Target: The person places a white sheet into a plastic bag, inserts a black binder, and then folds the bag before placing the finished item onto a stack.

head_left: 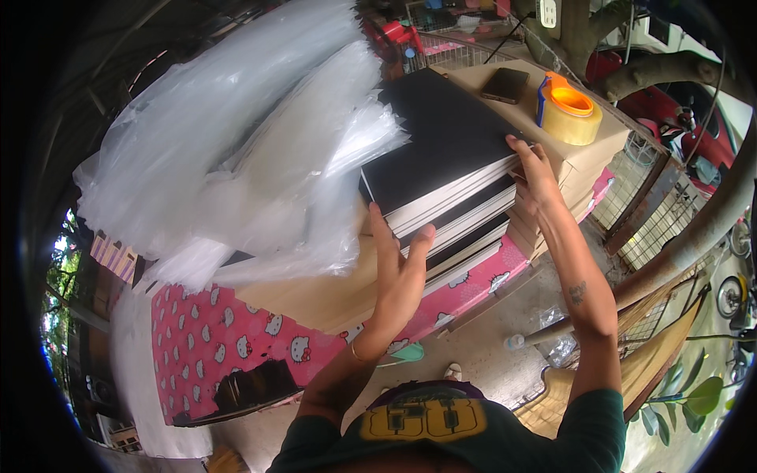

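A stack of flat black boards with white edges lies in front of me, in several layers. My left hand presses against its near left corner, thumb and fingers spread along the edges. At the right end, my right hand grips the top layers, with its fingertips on the upper corner and the rest of the fingers partly hidden. Clear plastic sleeves in a large loose pile lie left of the stack and overlap its left edge.
Right of the boards, brown cardboard boxes carry a phone and a tape roll in an orange dispenser. Pink patterned cloth covers the table. A metal pole and wire fence stand at right.
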The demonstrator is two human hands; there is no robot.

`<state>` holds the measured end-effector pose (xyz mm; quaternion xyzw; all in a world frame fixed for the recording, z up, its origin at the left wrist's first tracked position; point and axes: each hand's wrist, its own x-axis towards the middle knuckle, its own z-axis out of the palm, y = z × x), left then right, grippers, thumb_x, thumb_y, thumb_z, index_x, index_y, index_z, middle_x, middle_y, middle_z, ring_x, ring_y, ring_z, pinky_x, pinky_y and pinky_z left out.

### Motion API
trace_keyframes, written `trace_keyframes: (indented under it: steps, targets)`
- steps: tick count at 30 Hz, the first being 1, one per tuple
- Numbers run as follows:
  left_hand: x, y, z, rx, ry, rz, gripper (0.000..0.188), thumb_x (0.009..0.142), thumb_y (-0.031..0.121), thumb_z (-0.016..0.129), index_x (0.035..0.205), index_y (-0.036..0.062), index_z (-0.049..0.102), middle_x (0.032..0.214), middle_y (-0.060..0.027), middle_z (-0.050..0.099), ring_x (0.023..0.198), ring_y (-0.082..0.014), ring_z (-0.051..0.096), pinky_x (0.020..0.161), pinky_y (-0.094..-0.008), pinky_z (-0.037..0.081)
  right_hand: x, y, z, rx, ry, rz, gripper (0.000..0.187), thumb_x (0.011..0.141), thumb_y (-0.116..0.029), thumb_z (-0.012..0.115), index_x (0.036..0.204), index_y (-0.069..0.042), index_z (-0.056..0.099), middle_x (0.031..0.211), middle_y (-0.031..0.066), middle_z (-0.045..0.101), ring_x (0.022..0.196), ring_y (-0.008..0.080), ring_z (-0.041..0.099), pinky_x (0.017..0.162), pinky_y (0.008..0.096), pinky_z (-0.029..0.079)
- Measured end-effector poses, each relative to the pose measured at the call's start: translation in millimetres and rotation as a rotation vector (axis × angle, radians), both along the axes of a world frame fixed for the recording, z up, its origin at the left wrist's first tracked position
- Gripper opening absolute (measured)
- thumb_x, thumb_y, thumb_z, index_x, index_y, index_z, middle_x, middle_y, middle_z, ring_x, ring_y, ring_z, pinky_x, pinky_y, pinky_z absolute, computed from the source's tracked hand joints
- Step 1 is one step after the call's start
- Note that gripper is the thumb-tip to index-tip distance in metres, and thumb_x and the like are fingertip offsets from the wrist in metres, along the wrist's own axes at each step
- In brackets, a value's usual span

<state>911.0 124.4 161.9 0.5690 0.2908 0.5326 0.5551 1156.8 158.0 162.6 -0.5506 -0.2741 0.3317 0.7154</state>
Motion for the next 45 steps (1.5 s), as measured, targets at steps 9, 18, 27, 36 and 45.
trace_keyframes:
  steps: [9,18,27,36,45]
  targets:
    - [-63.1,-44.8,-14.4,-0.390,-0.085,-0.142,0.048,0.098,0.044,0.038,0.132,0.0107,0.038,0.130,-0.0059,0.045,0.120,-0.0163,0.042,0.099,-0.0378,0.034,-8.1,-127.2,-7.4,-0.031,0.243,0.131,0.057,0.085,-0.041,0.064,0.128,-0.011,0.044,0.116,0.0081,0.052,0.102,0.0224,0.053,0.085,0.0396,0.046]
    - [-62.8,-29.7,7.2,-0.604,-0.044,-0.549,0.051,0.100,0.044,0.036,0.135,0.0083,0.042,0.131,-0.0064,0.051,0.118,-0.0169,0.052,0.100,-0.0358,0.041,33.7,-162.2,-15.0,-0.151,0.299,0.507,0.088,0.087,-0.070,0.039,0.143,-0.003,0.030,0.137,0.0156,0.045,0.123,0.0240,0.049,0.093,0.0403,0.048]
    - [-47.0,-34.7,24.2,-0.617,-0.047,-0.525,0.040,0.098,0.020,0.048,0.131,-0.0007,0.043,0.122,-0.0119,0.053,0.111,-0.0190,0.055,0.094,-0.0312,0.046,19.2,-80.3,35.4,-0.551,-0.161,0.484,0.079,0.083,-0.063,0.058,0.126,0.002,0.051,0.115,0.0152,0.061,0.094,0.0193,0.063,0.079,0.0311,0.053]
    - [-70.5,-68.4,-20.2,-0.414,0.120,-0.543,0.061,0.091,0.032,0.061,0.135,0.0001,0.033,0.120,-0.0126,0.047,0.109,-0.0195,0.050,0.092,-0.0324,0.043,-8.2,-157.2,43.7,-0.440,-0.402,0.277,0.080,0.079,-0.059,0.066,0.121,0.008,0.054,0.107,0.0169,0.062,0.096,0.0213,0.062,0.083,0.0286,0.049]
    - [-134.5,-91.5,-19.7,-0.015,0.417,-0.621,0.055,0.087,0.037,0.063,0.114,-0.0061,0.041,0.087,-0.0163,0.054,0.079,-0.0214,0.057,0.069,-0.0357,0.045,-62.9,-269.8,-43.4,-0.361,-0.260,-0.193,0.092,0.078,-0.054,0.069,0.137,0.007,0.034,0.126,0.0211,0.051,0.113,0.0258,0.052,0.097,0.0332,0.041]
